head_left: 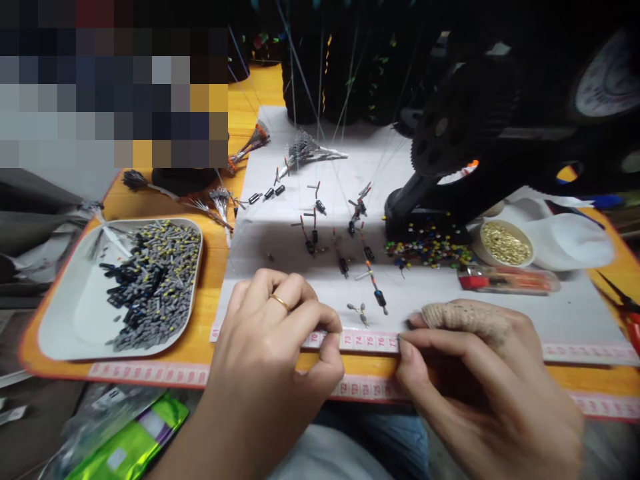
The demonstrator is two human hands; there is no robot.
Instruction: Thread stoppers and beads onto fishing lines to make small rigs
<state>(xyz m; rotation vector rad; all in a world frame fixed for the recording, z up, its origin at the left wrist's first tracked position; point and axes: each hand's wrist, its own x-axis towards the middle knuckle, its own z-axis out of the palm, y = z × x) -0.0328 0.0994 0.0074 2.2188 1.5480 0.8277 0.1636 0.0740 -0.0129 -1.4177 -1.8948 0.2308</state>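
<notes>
Above the front edge of a white board [280,267], my left hand [280,340], with a gold ring, has its thumb and forefinger pinched together. My right hand [490,393] pinches in the same way to its right; one finger is wrapped in beige tape [463,318]. Whatever lies between the fingertips is too fine to make out. A pink-and-white measuring tape [370,341] runs along the board edge below both pinches. Just beyond them lie a small branched grey piece [361,312] and a black cylinder with an orange-tipped stem [381,298]. Several similar black cylinders lie farther back, among thin lines.
On the left stands a white tray [60,333] of small grey, black and yellow parts. At right are a cup of gold-coloured bits [506,243], a red-ended cutter [507,280], colourful beads [435,245] and a black geared machine [463,120]. Red-handled scissors [633,327] lie far right.
</notes>
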